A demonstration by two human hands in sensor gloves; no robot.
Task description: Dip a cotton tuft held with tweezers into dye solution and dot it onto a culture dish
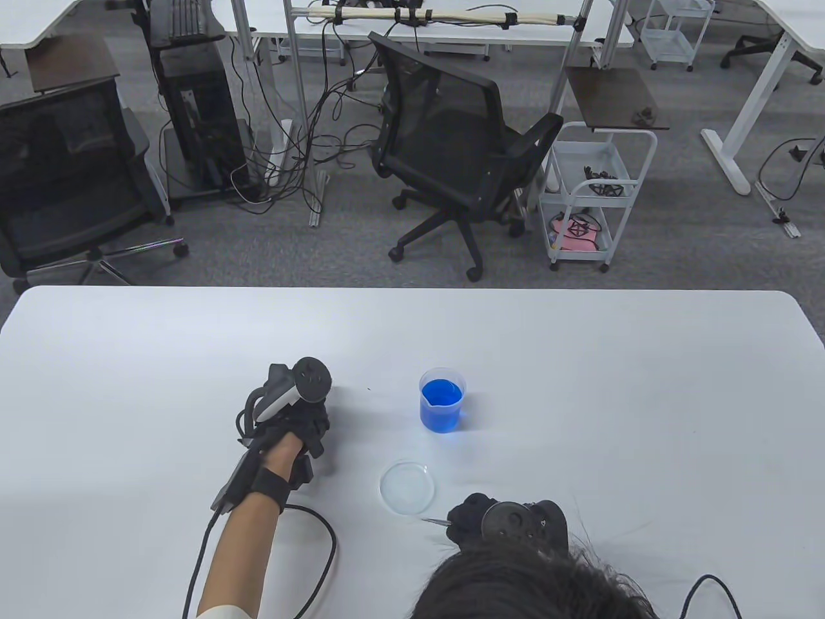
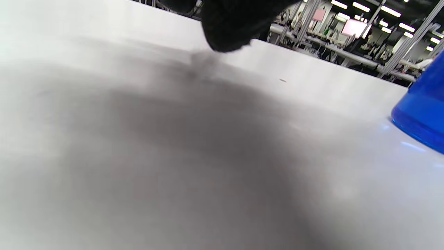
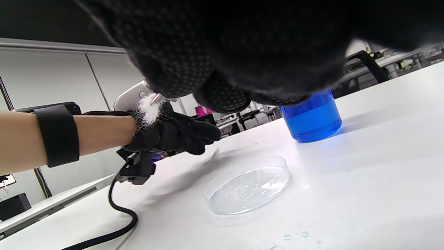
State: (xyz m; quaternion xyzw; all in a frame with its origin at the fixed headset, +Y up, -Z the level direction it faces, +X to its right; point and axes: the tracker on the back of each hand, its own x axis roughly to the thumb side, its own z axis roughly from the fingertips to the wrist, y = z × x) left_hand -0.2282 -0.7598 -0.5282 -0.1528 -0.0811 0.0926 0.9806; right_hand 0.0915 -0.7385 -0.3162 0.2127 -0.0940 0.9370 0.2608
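A clear beaker (image 1: 442,400) of blue dye stands mid-table; it also shows in the right wrist view (image 3: 312,119) and at the right edge of the left wrist view (image 2: 421,111). A clear culture dish (image 1: 407,487) lies in front of it and shows in the right wrist view (image 3: 248,185). My right hand (image 1: 480,519) grips metal tweezers (image 1: 434,521) near the dish's front edge. The tweezers hold a white cotton tuft (image 3: 147,109) above the table. My left hand (image 1: 296,419) rests on the table left of the beaker, holding nothing that I can see.
The white table (image 1: 644,419) carries black glove cables (image 1: 322,541) at the front left. A few small droplets (image 3: 295,235) lie on the table near the dish. An office chair (image 1: 451,148) and a white cart (image 1: 593,193) stand beyond the far edge.
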